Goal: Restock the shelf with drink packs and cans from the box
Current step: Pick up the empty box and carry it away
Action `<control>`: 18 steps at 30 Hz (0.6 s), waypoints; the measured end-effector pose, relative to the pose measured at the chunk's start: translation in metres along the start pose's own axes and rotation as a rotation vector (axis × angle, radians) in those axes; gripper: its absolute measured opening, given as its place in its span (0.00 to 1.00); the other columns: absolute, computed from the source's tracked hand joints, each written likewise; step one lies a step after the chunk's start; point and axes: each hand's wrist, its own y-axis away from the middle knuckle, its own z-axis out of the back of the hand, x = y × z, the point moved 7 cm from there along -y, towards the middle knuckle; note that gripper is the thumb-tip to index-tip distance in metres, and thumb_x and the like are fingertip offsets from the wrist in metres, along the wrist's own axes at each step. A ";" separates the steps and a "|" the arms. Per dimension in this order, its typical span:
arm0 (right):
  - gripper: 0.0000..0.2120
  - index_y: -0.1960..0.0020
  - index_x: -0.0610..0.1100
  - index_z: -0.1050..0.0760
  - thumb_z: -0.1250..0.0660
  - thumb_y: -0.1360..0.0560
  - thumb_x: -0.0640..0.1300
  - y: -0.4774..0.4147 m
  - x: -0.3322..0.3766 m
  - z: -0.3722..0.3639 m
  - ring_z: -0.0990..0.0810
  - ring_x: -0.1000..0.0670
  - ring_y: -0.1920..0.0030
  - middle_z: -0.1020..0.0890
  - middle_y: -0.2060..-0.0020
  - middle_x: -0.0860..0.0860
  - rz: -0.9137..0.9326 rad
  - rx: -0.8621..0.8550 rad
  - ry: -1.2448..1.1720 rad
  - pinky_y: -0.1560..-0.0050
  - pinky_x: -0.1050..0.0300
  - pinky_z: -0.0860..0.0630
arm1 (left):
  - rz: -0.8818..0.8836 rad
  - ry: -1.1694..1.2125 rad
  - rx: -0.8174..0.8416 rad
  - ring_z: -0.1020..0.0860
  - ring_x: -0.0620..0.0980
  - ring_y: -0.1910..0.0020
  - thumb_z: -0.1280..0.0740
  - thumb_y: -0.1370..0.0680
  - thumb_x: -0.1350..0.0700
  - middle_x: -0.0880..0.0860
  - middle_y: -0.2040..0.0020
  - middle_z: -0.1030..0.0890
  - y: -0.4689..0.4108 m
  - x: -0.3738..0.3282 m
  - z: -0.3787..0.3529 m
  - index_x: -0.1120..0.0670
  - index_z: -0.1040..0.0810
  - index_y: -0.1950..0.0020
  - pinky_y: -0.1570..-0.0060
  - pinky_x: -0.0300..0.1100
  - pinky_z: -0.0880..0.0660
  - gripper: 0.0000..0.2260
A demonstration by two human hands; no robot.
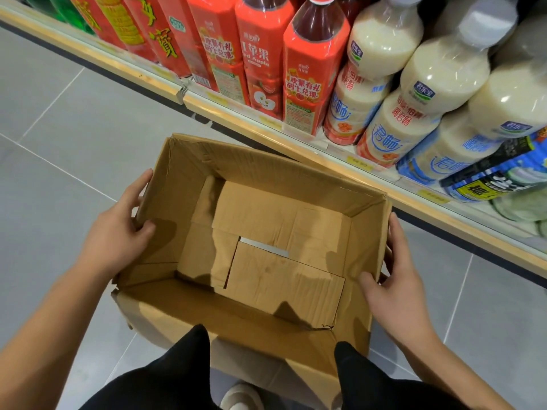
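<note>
A brown cardboard box (367,232) stands open in front of me, and only its folded bottom flaps show inside. My left hand (118,229) grips the box's left wall, thumb inside and fingers outside. On the right wall my right hand (390,279) holds on the same way. The low shelf (236,113) runs diagonally behind the box, filled with red drink bottles (307,72) and milky white bottles (414,96).
Grey floor tiles (59,143) spread to the left and right of the box. A dark blue drink pack (497,176) lies on the shelf at far right. My knees in black trousers (165,377) press against the box's near side, with a shoe (239,395) below.
</note>
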 end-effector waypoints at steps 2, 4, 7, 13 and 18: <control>0.48 0.18 0.61 0.49 0.27 0.25 0.33 -0.001 0.007 -0.001 0.34 0.70 0.29 0.33 0.25 0.66 0.018 0.004 -0.014 0.40 0.80 0.32 | 0.037 0.045 -0.014 0.20 0.54 0.56 0.33 0.22 0.62 0.58 0.33 0.24 0.008 0.006 0.003 0.29 0.47 0.23 0.53 0.52 0.23 0.40; 0.48 0.18 0.61 0.47 0.27 0.26 0.33 -0.002 0.013 -0.003 0.34 0.75 0.33 0.32 0.29 0.71 0.016 0.020 -0.026 0.44 0.81 0.32 | 0.072 0.061 -0.015 0.19 0.53 0.57 0.33 0.22 0.62 0.58 0.32 0.24 0.016 0.013 0.008 0.27 0.47 0.24 0.51 0.54 0.21 0.40; 0.47 0.20 0.63 0.44 0.27 0.26 0.32 -0.007 0.026 -0.007 0.32 0.77 0.36 0.30 0.34 0.73 0.010 0.046 -0.020 0.47 0.82 0.31 | 0.116 0.078 -0.020 0.21 0.46 0.60 0.33 0.22 0.61 0.58 0.31 0.25 0.027 0.025 0.014 0.27 0.47 0.24 0.55 0.50 0.23 0.39; 0.46 0.20 0.63 0.43 0.29 0.26 0.31 -0.025 0.055 -0.016 0.28 0.70 0.36 0.28 0.35 0.70 0.048 0.066 0.011 0.47 0.76 0.26 | 0.190 0.127 -0.078 0.20 0.49 0.59 0.33 0.22 0.61 0.58 0.33 0.24 0.044 0.043 0.029 0.27 0.46 0.25 0.60 0.47 0.24 0.39; 0.44 0.19 0.56 0.42 0.29 0.26 0.30 -0.037 0.076 -0.032 0.32 0.78 0.37 0.29 0.34 0.69 0.143 0.091 0.015 0.43 0.81 0.32 | 0.256 0.182 -0.154 0.23 0.42 0.61 0.34 0.21 0.61 0.54 0.36 0.24 0.058 0.056 0.048 0.26 0.46 0.26 0.62 0.45 0.23 0.38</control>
